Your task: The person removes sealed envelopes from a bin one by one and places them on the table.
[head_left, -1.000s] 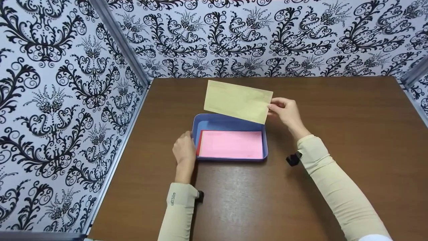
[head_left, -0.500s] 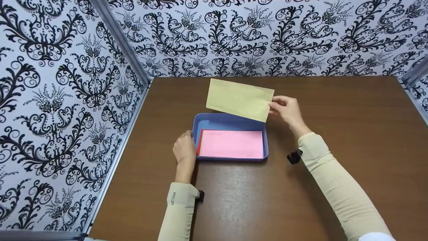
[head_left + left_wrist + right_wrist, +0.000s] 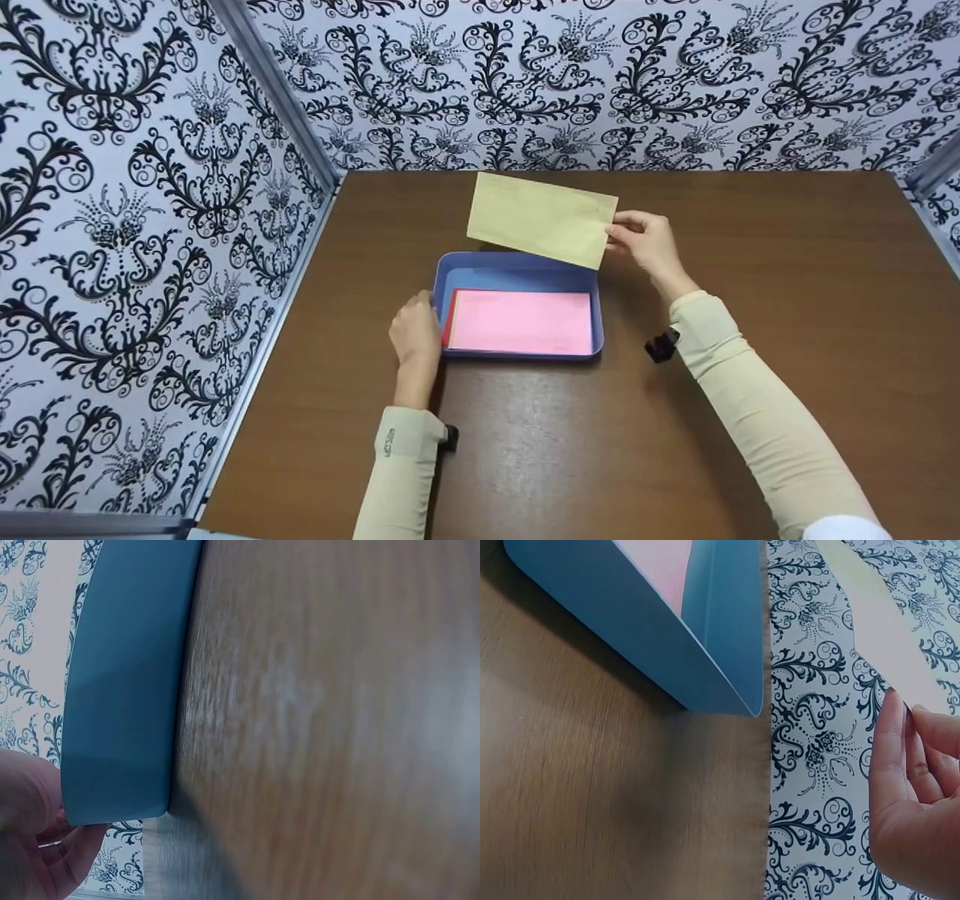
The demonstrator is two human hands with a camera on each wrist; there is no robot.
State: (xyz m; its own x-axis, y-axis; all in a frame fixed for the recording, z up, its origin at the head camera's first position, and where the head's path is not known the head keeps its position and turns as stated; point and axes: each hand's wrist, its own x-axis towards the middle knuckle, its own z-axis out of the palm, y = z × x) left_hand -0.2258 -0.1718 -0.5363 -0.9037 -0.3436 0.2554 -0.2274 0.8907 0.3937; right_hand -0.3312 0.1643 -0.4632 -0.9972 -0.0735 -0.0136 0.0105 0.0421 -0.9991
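Right hand: you're pinching yellow paper by right edge, holding it raised near far rim of blue tray. Left hand: you're gripping tray's left side. Pink paper lying inside, red paper showing at left.

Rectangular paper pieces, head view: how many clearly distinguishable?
3: pale-yellow rectangular paper in the right hand; pink rectangular paper in the blue rectangular tray; red paper edge showing beneath, left. More may be hidden underneath.

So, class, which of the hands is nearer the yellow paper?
Right. The right hand pinches the yellow paper by one edge; the left hand is apart, at the left side of the blue tray.
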